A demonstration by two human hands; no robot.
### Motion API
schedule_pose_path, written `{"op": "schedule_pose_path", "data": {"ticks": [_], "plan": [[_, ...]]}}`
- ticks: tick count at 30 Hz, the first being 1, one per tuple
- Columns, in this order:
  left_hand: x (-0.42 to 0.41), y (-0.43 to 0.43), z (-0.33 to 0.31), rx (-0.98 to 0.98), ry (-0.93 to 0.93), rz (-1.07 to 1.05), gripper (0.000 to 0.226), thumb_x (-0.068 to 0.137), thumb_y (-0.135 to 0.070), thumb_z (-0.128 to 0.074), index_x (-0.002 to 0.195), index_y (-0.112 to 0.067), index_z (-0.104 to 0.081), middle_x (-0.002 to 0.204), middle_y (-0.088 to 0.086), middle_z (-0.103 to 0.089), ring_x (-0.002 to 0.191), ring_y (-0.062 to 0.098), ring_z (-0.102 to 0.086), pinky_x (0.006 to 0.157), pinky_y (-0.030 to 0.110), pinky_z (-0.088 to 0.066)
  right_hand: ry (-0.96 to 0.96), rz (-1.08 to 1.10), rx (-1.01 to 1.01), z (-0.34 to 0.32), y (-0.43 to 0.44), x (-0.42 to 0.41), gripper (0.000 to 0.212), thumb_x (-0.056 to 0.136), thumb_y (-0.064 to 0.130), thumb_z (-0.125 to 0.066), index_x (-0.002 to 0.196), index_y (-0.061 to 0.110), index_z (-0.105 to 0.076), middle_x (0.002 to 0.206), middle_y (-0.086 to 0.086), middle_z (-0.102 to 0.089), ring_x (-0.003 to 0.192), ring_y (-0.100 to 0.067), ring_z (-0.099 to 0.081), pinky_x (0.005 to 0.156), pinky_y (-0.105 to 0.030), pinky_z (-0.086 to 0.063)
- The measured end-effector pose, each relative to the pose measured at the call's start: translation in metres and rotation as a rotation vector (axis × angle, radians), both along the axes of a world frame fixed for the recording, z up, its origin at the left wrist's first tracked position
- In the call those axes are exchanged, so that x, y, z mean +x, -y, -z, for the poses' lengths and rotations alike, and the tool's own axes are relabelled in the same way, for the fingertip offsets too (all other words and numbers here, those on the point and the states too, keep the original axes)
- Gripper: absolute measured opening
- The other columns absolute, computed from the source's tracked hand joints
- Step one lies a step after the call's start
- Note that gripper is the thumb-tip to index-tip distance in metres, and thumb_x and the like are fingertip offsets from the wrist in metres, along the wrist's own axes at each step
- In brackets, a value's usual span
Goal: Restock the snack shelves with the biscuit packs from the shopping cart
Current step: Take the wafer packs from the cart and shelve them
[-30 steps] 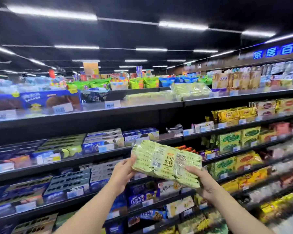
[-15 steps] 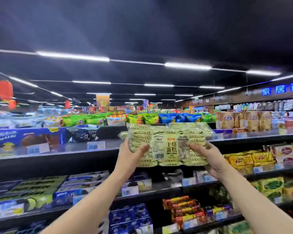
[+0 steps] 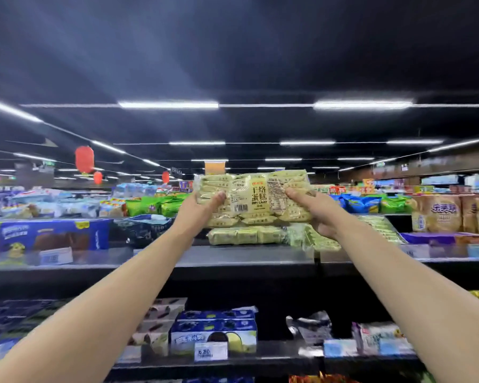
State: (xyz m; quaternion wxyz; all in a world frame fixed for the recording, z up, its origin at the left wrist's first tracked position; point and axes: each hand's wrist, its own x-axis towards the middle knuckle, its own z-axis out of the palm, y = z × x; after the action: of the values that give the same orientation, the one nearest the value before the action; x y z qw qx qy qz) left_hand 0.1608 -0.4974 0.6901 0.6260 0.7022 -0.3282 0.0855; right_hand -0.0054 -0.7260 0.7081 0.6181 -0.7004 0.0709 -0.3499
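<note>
A pale green pack of dry cake biscuits point(image 3: 253, 197) is held up over the top shelf point(image 3: 233, 258), label facing me. My left hand point(image 3: 202, 210) grips its left end with the thumb across the front. My right hand point(image 3: 313, 210) grips its right end the same way. Just below the held pack, more packs of the same kind point(image 3: 246, 234) lie flat on the top shelf. The shopping cart is out of view.
Blue boxes point(image 3: 47, 239) stand on the top shelf at the left, a dark bag point(image 3: 141, 229) beside them. Tan biscuit bags point(image 3: 437, 214) stand at the right. The shelf below carries blue and white boxes point(image 3: 213, 333) with a price tag point(image 3: 210, 352).
Both hands have lifted the pack from the level of the middle shelves up to the top shelf, above the matching packs. My view has tilted upward with it.
</note>
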Motion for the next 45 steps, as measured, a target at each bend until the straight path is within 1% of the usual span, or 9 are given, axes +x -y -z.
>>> {"op": "schedule_pose_path", "data": {"ticks": [2,7,16,24,28,31,34,39,45], "plan": [[0.018,0.006,-0.003,0.054,-0.004,-0.019,0.057,0.075,-0.072,-0.070,0.114,-0.032,-0.066,0.108,-0.020,-0.070,0.122,0.022,-0.059,0.086,0.027,-0.048,-0.075,0.005,-0.019,0.000,0.013,0.022,0.123,0.063,0.057,-0.086,0.158,0.015,-0.019,0.162,-0.012,-0.029,0.148,-0.033,-0.026,0.119,-0.056,-0.020],[0.069,0.030,0.005,0.396,-0.203,-0.019,0.100,0.081,-0.076,-0.061,0.150,-0.007,-0.039,0.151,0.009,-0.046,0.132,0.030,-0.049,0.095,0.037,-0.043,-0.391,0.116,-0.069,0.012,0.031,0.077,0.091,0.081,0.054,-0.075,0.150,0.009,-0.039,0.162,-0.014,-0.028,0.148,-0.036,-0.027,0.116,-0.054,-0.027],[0.124,0.059,0.009,0.548,-0.382,0.107,0.043,0.089,-0.057,-0.059,0.099,-0.015,-0.062,0.068,0.004,-0.069,0.058,0.027,-0.069,0.059,0.035,-0.053,-0.689,0.369,-0.431,0.005,0.037,0.137,0.044,0.102,0.026,-0.053,0.132,-0.006,-0.053,0.099,-0.013,-0.058,0.081,-0.025,-0.055,0.067,-0.032,-0.044],[0.123,0.080,0.013,0.451,-0.416,0.041,0.037,0.099,-0.045,-0.051,0.102,-0.010,-0.061,0.091,0.015,-0.076,0.073,0.035,-0.075,0.067,0.057,-0.061,-0.753,0.536,-0.692,-0.003,0.032,0.153,0.037,0.102,0.033,-0.056,0.119,0.000,-0.056,0.112,-0.014,-0.064,0.110,-0.025,-0.065,0.077,-0.031,-0.051],[0.131,0.078,0.017,0.507,-0.281,-0.038,0.053,0.097,-0.054,-0.045,0.126,-0.010,-0.055,0.098,0.011,-0.067,0.073,0.024,-0.064,0.065,0.029,-0.049,-0.733,0.570,-0.695,-0.002,0.035,0.160,0.034,0.101,0.037,-0.056,0.087,0.006,-0.051,0.075,-0.001,-0.054,0.074,-0.013,-0.060,0.058,-0.031,-0.050],[0.133,0.071,0.018,0.546,-0.165,-0.097,0.074,0.095,-0.060,-0.049,0.144,-0.005,-0.046,0.142,0.016,-0.052,0.125,0.034,-0.053,0.101,0.045,-0.048,-0.689,0.574,-0.698,-0.002,0.030,0.150,0.034,0.101,0.038,-0.056,0.086,0.009,-0.044,0.071,-0.001,-0.051,0.060,-0.012,-0.048,0.048,-0.025,-0.037],[0.121,0.064,0.020,0.497,-0.138,-0.083,0.063,0.090,-0.057,-0.056,0.125,-0.005,-0.061,0.125,0.020,-0.062,0.116,0.034,-0.058,0.104,0.044,-0.047,-0.667,0.566,-0.721,0.001,0.025,0.133,0.029,0.101,0.032,-0.057,0.094,0.005,-0.055,0.083,-0.005,-0.062,0.071,-0.015,-0.060,0.057,-0.028,-0.047],[0.092,0.056,0.028,0.411,-0.073,-0.091,0.018,0.079,-0.024,-0.062,0.077,-0.009,-0.052,0.064,0.001,-0.047,0.057,0.017,-0.042,0.055,0.027,-0.034,-0.554,0.609,-0.644,0.025,0.005,0.106,0.052,0.094,0.001,-0.053,0.142,-0.006,-0.034,0.103,-0.014,-0.061,0.084,-0.021,-0.062,0.072,-0.036,-0.052],[0.059,0.047,0.037,0.688,0.162,-0.291,0.029,0.081,-0.033,-0.060,0.065,-0.015,-0.044,0.061,0.000,-0.049,0.060,0.021,-0.050,0.066,0.032,-0.044,-0.619,0.576,-0.778,0.068,-0.023,0.082,0.066,0.098,0.016,-0.053,0.156,0.003,-0.022,0.163,-0.029,0.001,0.151,-0.043,-0.010,0.123,-0.051,-0.018]]}}
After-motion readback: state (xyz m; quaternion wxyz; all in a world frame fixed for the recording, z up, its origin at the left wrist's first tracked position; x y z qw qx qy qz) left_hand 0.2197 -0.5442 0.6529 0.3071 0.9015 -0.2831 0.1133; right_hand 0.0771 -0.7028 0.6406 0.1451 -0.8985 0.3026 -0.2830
